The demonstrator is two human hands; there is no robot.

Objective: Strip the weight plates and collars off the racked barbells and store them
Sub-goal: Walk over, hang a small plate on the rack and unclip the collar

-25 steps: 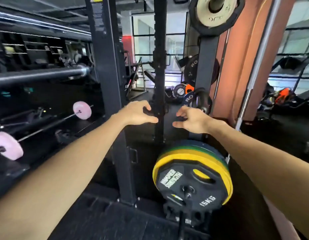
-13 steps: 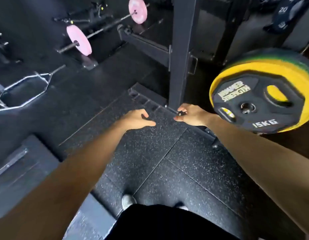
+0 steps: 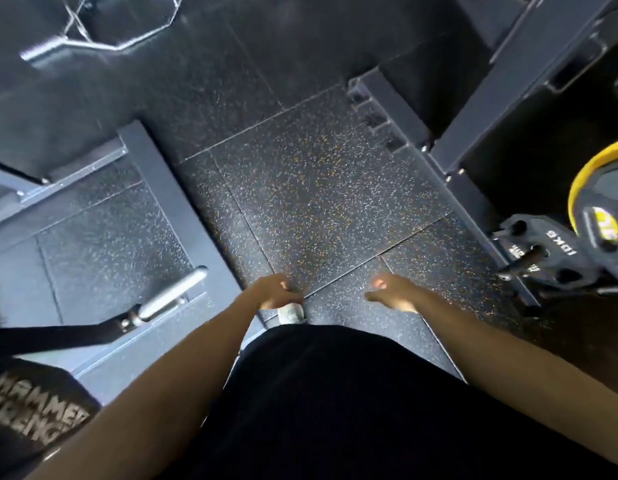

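I am looking straight down at the speckled rubber floor (image 3: 321, 188). My left hand (image 3: 276, 293) hangs over it with loosely curled fingers and holds nothing. My right hand (image 3: 394, 292) is relaxed and also empty. A yellow-rimmed plate (image 3: 593, 188) and a black 10 kg plate (image 3: 556, 261) sit on storage pegs at the right edge. At the lower left a silver barbell sleeve (image 3: 172, 296) sticks out bare, and a black Hammer Strength plate (image 3: 30, 424) lies below it, partly cut off by the frame. No collar is visible.
A rack upright (image 3: 508, 81) and its base beam (image 3: 387, 109) stand at the right. Another frame beam (image 3: 176, 209) runs along the left. A chrome hex bar (image 3: 120, 32) lies at the top left. My shoe (image 3: 293, 311) shows under my left hand.
My view has tilted from the rack and pegs down to the floor at my feet. Both hands came off the upright and dropped low, staying empty. The stored plates slid to the right edge.
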